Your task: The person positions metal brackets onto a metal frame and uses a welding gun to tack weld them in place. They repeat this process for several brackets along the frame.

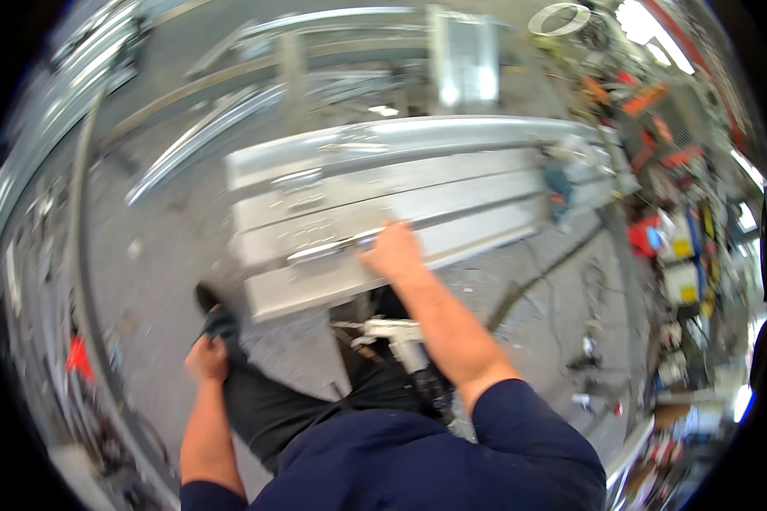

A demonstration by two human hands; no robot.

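My right hand (392,249) reaches out over several long pale metal panels (460,209) lying side by side at a slant. Its fingers are drawn together at the right end of a thin shiny strip (320,251) on one of the nearer panels. Motion blur hides what they hold, if anything. Similar shiny strips and rows of small marks or parts show on the other panels. My left hand (206,358) is low beside my left knee, its fingers curled. Whatever may be inside that hand is hidden.
Under the panels' near edge, by my legs, is a white and black object (396,330), too blurred to name. Metal profiles (204,140) lie behind, and a long rail (83,213) runs along the left. Tools and bins (682,247) crowd the right; a cable (550,294) crosses the floor.
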